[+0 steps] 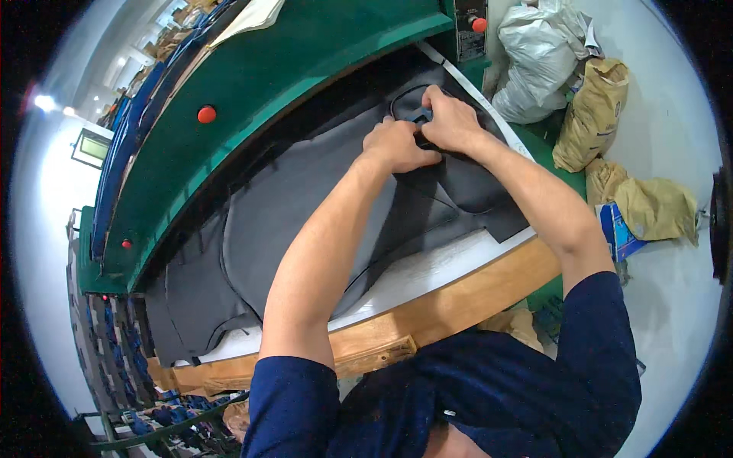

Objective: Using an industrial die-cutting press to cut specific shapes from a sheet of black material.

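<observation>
Black sheet material (298,191) lies spread over a white board. Both my hands are together near its far right part. Between them is a small dark piece with a bluish part (419,118), joined to a thin dark looped strip (395,98) that looks like the edge of a cutting die. My left hand (395,145) grips the near left side of this piece, its thumb stretched to the right. My right hand (452,122) has its fingers curled over the right side. The fingers hide most of the piece. Another thin curved strip (223,248) rests on the sheet farther left.
A green machine beam (267,84) with red buttons (206,114) spans the far side, above the sheet. The white board (450,263) has a wooden front edge (466,294). A white strip (489,111) runs along the right. Sacks (595,114) and a white plastic bag (534,61) stand beyond.
</observation>
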Motion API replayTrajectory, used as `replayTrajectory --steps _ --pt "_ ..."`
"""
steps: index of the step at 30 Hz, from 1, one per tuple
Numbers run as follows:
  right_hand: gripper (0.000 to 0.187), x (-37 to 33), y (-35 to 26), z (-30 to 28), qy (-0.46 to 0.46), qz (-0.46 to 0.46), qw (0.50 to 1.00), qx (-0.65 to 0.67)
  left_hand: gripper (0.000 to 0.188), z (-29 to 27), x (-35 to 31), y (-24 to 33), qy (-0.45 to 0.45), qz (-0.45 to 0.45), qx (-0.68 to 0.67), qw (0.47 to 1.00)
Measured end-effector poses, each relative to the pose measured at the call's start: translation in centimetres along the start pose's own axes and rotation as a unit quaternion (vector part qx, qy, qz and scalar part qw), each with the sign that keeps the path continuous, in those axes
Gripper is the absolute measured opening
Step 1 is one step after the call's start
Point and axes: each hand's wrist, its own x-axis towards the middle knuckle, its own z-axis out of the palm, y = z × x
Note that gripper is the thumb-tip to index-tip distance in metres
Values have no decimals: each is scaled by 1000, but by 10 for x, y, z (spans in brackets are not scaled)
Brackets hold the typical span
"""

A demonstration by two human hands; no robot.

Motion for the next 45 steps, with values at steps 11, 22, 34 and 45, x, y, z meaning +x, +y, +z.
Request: replayTrajectory --steps 11,22,34,45 --pt "29 3 -15 -15 131 -90 981 109 79 -9 -3 1 7 -38 -3 999" --pt "31 -27 -80 -54 146 -173 967 120 22 7 -58 -25 326 137 11 935" --pt "52 -81 -240 -44 181 -478 856 -74 12 -84 -225 -150 527 205 136 813" --pt "18 -4 -415 -2 227 -372 890 -136 56 -73 -387 -312 481 123 -7 868"
